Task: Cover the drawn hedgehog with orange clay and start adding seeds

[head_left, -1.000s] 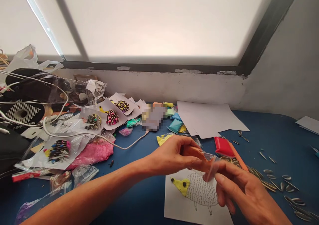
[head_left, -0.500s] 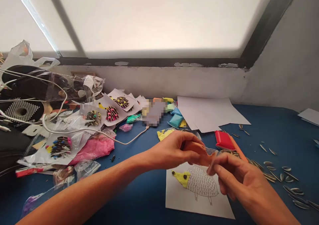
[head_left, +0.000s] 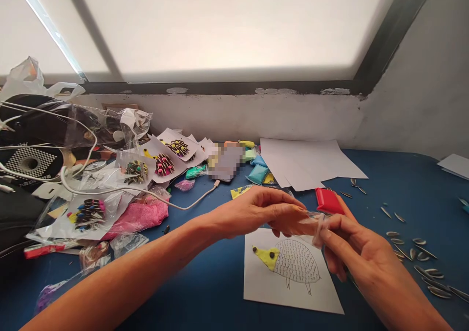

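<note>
A small clear plastic bag [head_left: 314, 227] stretches between my two hands, above a sheet of paper. My left hand [head_left: 258, 208] is closed on one end, its thumb along the top; an orange-brown patch there is hard to tell from the fingers. At the other end, my right hand [head_left: 353, 240] pinches the crumpled plastic. Below them lies the white sheet [head_left: 286, 299] with a drawn hedgehog [head_left: 298, 262]. Its head is covered in yellow clay [head_left: 269, 260] with dark dots for eye and nose; the body shows only pen strokes.
Striped sunflower seeds [head_left: 434, 273] lie scattered at right. Behind my hands are a red packet [head_left: 329, 200], blank paper [head_left: 304, 157] and blue clay packets [head_left: 258, 173]. A white cable [head_left: 186, 208] crosses the left side, near hedgehog pictures [head_left: 164, 165] and a pink packet [head_left: 142, 216].
My left hand has tilted and flattened over the bag, with its fingers pointing more to the right. More crumpled plastic shows at my right fingertips. The view has shifted slightly.
</note>
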The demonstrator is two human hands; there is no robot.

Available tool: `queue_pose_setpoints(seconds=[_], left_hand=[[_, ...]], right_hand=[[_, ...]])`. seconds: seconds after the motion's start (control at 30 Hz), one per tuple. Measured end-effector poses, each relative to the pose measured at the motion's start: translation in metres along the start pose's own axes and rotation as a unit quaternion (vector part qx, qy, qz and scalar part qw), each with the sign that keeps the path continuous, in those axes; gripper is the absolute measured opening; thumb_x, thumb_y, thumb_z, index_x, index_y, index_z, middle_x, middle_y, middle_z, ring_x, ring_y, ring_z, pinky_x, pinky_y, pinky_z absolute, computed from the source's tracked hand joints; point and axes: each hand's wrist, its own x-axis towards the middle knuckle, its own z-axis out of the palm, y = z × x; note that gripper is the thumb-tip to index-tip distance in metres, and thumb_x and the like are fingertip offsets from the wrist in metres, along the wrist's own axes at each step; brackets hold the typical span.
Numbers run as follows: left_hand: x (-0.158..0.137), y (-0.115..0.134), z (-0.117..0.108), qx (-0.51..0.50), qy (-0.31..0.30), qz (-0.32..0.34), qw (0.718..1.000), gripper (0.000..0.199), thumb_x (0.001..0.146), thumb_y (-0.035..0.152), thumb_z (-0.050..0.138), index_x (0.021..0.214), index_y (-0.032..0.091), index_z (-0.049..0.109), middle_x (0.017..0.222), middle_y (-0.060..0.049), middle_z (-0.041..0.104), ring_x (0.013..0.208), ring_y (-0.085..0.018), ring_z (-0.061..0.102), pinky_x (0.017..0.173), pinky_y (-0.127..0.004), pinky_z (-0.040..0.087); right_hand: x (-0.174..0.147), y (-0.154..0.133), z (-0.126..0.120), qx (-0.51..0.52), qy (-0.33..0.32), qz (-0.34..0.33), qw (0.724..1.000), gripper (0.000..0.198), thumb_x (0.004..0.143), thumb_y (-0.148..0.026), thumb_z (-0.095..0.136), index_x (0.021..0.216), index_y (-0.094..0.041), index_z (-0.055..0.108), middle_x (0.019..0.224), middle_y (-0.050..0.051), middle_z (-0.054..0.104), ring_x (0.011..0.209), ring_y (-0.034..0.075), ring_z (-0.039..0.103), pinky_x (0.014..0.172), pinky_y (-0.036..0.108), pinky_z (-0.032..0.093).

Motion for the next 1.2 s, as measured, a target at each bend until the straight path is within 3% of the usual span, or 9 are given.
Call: queue_pose_setpoints(seconds=[0.13,0.3,0.43,0.57,0.63,0.77,0.97,1.07,1.2], left_hand=[[0.002,-0.002,-0.001,-0.027,0.022,0.004,0.999,0.028,0.09,0.032,0.066,0.106,0.01,0.072,0.091,-0.008,0.07,0.074,-0.013,0.064,0.067,-0.024,0.052],[0.001,-0.006,-0.003,-0.053,0.027,0.033,0.998,0.029,0.087,0.025,0.067,0.112,0.011,0.071,0.098,-0.011,0.072,0.077,-0.014,0.064,0.069,-0.025,0.052],[0.0,-0.005,-0.003,-0.033,0.033,0.027,0.999,0.026,0.091,0.024,0.062,0.111,0.01,0.07,0.1,-0.012,0.071,0.081,-0.014,0.064,0.068,-0.024,0.05],[0.001,-0.008,-0.001,-0.043,-0.003,0.016,0.999,0.048,0.079,0.018,0.073,0.125,0.012,0.063,0.109,-0.012,0.069,0.093,-0.017,0.065,0.077,-0.026,0.05],[0.002,-0.012,-0.001,-0.02,0.008,0.032,0.999,0.057,0.071,0.011,0.076,0.127,0.013,0.062,0.106,-0.009,0.068,0.091,-0.016,0.064,0.077,-0.026,0.05],[0.003,-0.018,0.001,0.026,0.041,0.046,0.998,0.043,0.074,0.013,0.072,0.117,0.012,0.066,0.087,-0.004,0.066,0.073,-0.013,0.061,0.063,-0.023,0.048],[0.005,-0.018,0.004,-0.001,0.053,0.038,0.998,0.031,0.073,0.014,0.069,0.103,0.01,0.068,0.078,-0.004,0.066,0.065,-0.013,0.062,0.057,-0.023,0.05],[0.006,-0.018,0.004,-0.029,0.048,0.02,0.998,0.029,0.072,0.013,0.069,0.1,0.009,0.069,0.074,-0.004,0.066,0.064,-0.013,0.063,0.058,-0.023,0.052],[0.004,-0.014,0.0,-0.053,0.005,0.009,0.999,0.036,0.077,0.019,0.074,0.112,0.011,0.069,0.083,-0.005,0.068,0.071,-0.012,0.064,0.068,-0.023,0.053]], right_hand=[[0.0,0.004,-0.003,-0.009,0.019,-0.001,1.0,0.041,0.083,-0.064,0.057,0.073,-0.024,0.059,0.046,-0.005,0.046,0.042,0.009,0.039,0.042,0.02,0.035],[-0.004,-0.001,-0.001,-0.033,0.039,0.007,0.999,0.038,0.081,-0.063,0.061,0.079,-0.025,0.063,0.045,-0.006,0.04,0.043,0.01,0.035,0.041,0.021,0.031],[-0.009,-0.009,0.006,-0.015,0.074,0.029,0.997,0.036,0.082,-0.06,0.06,0.077,-0.025,0.063,0.05,-0.006,0.043,0.046,0.01,0.037,0.046,0.022,0.035],[-0.007,-0.008,0.005,-0.014,0.056,0.028,0.998,0.04,0.081,-0.063,0.059,0.075,-0.024,0.064,0.047,-0.005,0.045,0.045,0.01,0.039,0.045,0.021,0.036],[-0.004,-0.004,0.002,-0.012,0.051,0.027,0.998,0.043,0.08,-0.066,0.059,0.075,-0.023,0.065,0.045,-0.005,0.044,0.043,0.01,0.038,0.043,0.021,0.036],[-0.001,0.007,0.001,-0.007,0.054,0.02,0.998,0.049,0.078,-0.072,0.058,0.079,-0.023,0.065,0.043,-0.006,0.039,0.04,0.009,0.035,0.038,0.02,0.034],[-0.005,0.002,0.009,0.035,0.066,-0.008,0.997,0.041,0.076,-0.063,0.068,0.081,-0.022,0.065,0.063,-0.001,0.059,0.041,0.006,0.038,0.036,0.018,0.036],[-0.007,-0.007,0.011,0.057,0.103,0.008,0.993,0.039,0.076,-0.061,0.07,0.085,-0.023,0.063,0.068,0.0,0.066,0.043,0.006,0.04,0.037,0.016,0.037],[-0.006,-0.006,0.006,0.003,0.115,-0.057,0.992,0.035,0.076,-0.059,0.07,0.08,-0.024,0.064,0.067,0.001,0.068,0.042,0.009,0.05,0.037,0.019,0.044]])
